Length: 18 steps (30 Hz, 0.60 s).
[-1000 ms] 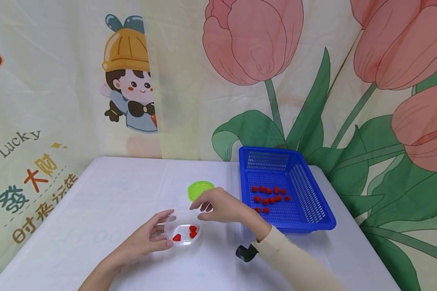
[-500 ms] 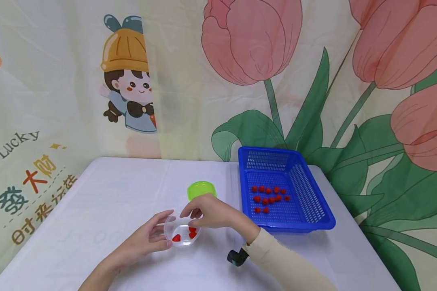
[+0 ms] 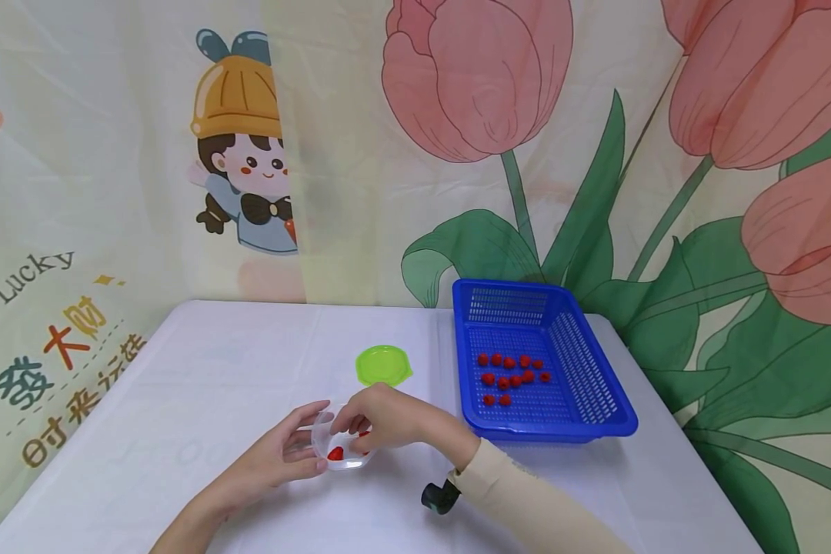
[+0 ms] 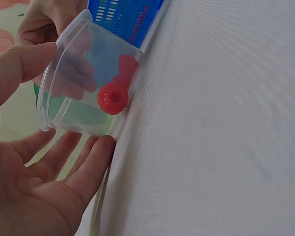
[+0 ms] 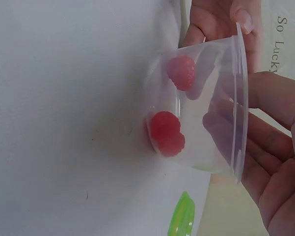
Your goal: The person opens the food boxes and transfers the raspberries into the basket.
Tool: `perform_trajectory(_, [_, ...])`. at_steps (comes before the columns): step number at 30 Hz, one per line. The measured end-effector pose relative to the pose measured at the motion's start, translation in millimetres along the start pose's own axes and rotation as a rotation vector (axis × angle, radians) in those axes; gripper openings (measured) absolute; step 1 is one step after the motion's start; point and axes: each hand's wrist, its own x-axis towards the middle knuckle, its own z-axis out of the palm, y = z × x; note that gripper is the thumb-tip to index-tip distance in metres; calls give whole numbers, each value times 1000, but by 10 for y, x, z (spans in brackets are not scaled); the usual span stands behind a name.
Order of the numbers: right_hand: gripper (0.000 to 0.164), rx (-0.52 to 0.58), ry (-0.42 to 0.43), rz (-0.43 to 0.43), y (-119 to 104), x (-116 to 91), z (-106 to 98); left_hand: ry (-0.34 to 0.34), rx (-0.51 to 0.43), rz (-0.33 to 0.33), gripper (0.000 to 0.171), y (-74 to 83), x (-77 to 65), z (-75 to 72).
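My left hand (image 3: 280,454) holds a clear plastic cup (image 4: 81,115) by its side, thumb at the rim and fingers round the opposite wall. My right hand (image 3: 391,415) reaches over the rim, its fingers inside the cup, bent loosely and apart from the berries. No berry shows between those fingers. Three red raspberries lie low in the cup: a single raspberry (image 5: 181,72) on the left-hand side and a touching pair, one being this raspberry (image 5: 164,126). In the head view, the right fingers partly hide the pair.
A blue mesh basket (image 3: 595,385) with several raspberries (image 3: 503,382) stands to the right at the back. Behind the cup lies a green lid (image 3: 383,365). A white cloth covers the table (image 3: 235,362), and a printed backdrop (image 3: 346,154) hangs behind it.
My right hand has moved left and down, from beside the rim to inside the cup. The left hand and the cup stay in place, with the same three raspberries inside.
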Motion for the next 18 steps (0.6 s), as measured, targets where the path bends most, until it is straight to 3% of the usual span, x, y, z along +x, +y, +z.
perform_trajectory(9, [32, -26, -52, 20, 20, 80, 86, -11, -10, 19, 89, -2, 16, 4])
perform_trajectory(18, [26, -97, -59, -19, 11, 149, 132, -14, -23, 25, 90, -4, 17, -1])
